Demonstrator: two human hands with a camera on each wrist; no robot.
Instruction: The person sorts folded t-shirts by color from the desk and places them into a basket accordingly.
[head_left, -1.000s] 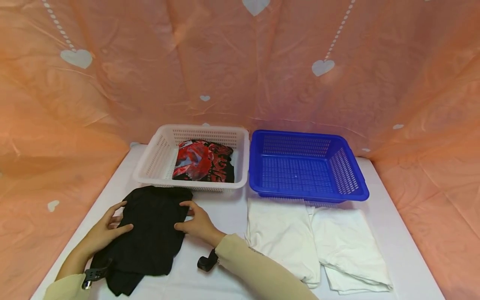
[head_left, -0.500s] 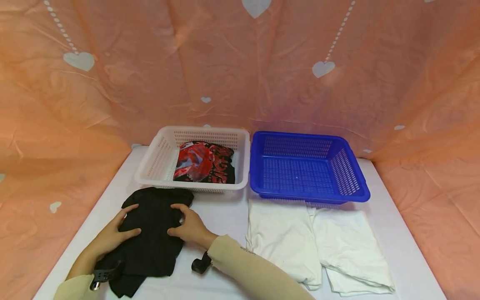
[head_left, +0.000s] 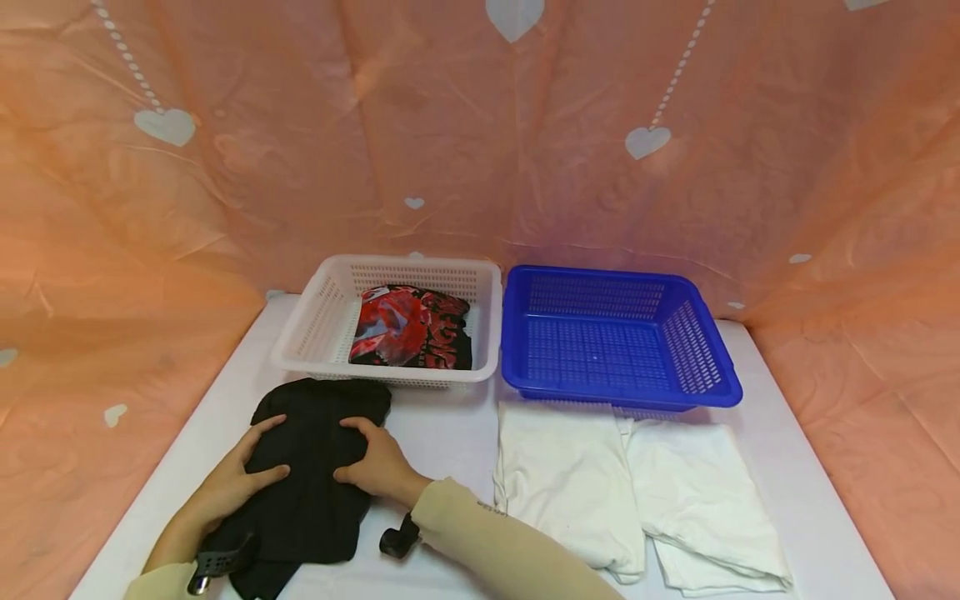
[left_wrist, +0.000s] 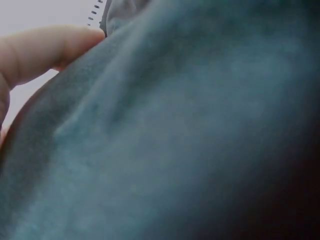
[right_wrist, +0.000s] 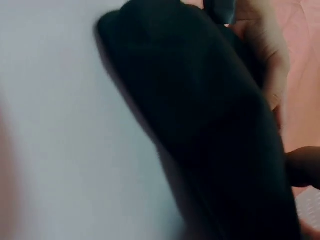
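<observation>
A folded black garment (head_left: 311,492) lies at the left of the table, its lower end trailing past the left wrist. My left hand (head_left: 238,477) grips its left side, with thumb and index finger on top and the other fingers out of sight. On the opposite side my right hand (head_left: 381,463) holds the right edge in the same manner. Dark, blurred cloth (left_wrist: 165,125) fills most of the left wrist view, a finger (left_wrist: 50,50) lying along its edge. In the right wrist view the black garment (right_wrist: 190,100) bulges in front of the left hand (right_wrist: 270,60).
Behind the garment stands a white basket (head_left: 300,367) holding a folded black shirt (head_left: 412,329) with a red print. A blue basket (head_left: 592,342) adjoins it on the right. Two folded white garments (head_left: 566,483) (head_left: 697,492) lie before the blue basket.
Both hands have moved inward over the black garment, the left one to the right and the right one to the left, and now grip its sides. The baskets and white garments stay put.
</observation>
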